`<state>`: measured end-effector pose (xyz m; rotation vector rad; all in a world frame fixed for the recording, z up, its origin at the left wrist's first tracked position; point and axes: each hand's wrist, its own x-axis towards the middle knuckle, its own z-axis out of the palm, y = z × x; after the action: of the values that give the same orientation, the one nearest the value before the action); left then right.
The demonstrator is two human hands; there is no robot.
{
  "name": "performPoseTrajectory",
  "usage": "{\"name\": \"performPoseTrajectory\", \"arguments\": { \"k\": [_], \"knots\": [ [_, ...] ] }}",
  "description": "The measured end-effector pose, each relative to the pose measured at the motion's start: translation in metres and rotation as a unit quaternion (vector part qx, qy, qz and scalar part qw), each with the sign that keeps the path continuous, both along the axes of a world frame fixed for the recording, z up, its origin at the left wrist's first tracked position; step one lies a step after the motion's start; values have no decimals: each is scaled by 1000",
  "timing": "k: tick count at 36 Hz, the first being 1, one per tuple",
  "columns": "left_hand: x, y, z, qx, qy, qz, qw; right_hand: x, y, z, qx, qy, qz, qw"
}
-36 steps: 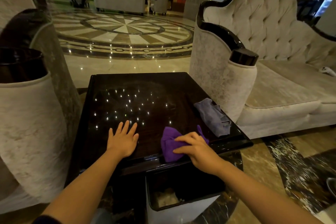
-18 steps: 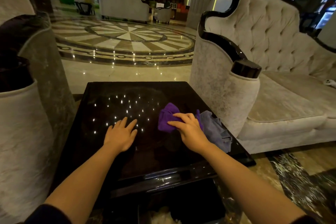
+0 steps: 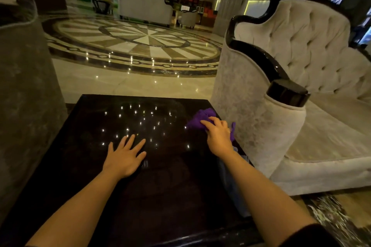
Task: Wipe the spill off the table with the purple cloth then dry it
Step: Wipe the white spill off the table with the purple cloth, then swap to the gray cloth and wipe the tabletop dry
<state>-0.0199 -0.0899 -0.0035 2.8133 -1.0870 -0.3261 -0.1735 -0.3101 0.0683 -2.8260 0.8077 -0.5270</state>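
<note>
A glossy black table fills the lower middle of the head view. My right hand presses the bunched purple cloth onto the table's far right part, near the sofa arm. My left hand lies flat on the tabletop, fingers spread, holding nothing. A grey cloth lies along the table's right edge, mostly hidden under my right forearm. I cannot make out any spill on the dark, reflective surface.
A cream tufted sofa stands right of the table, its arm close to the purple cloth. A grey upholstered chair flanks the left side. Polished marble floor stretches beyond the table's far edge.
My right hand has pushed the purple cloth from the table's near edge to its far right part, past the grey cloth. My left hand has stayed flat on the table.
</note>
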Motion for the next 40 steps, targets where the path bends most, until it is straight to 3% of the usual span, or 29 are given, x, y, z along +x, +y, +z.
{"name": "performPoseTrajectory", "arguments": {
  "k": [7,12,23,30,36,40],
  "knots": [
    [0,1,-2,1,-1,-2,1000,40,-40,-12,35,-8,-90,995],
    [1,2,-3,4,-2,-4,1000,54,-58,-30,29,59,-97,993],
    [0,2,-2,5,-9,0,1000,48,-74,-39,125,192,-68,971],
    [-1,2,0,0,-11,1,1000,19,-60,-29,107,198,-33,974],
    [1,2,0,-9,-8,3,1000,-17,-36,-11,44,113,-10,993],
    [0,5,1,-25,2,5,1000,-50,-22,-4,51,105,-40,992]
  ]
}}
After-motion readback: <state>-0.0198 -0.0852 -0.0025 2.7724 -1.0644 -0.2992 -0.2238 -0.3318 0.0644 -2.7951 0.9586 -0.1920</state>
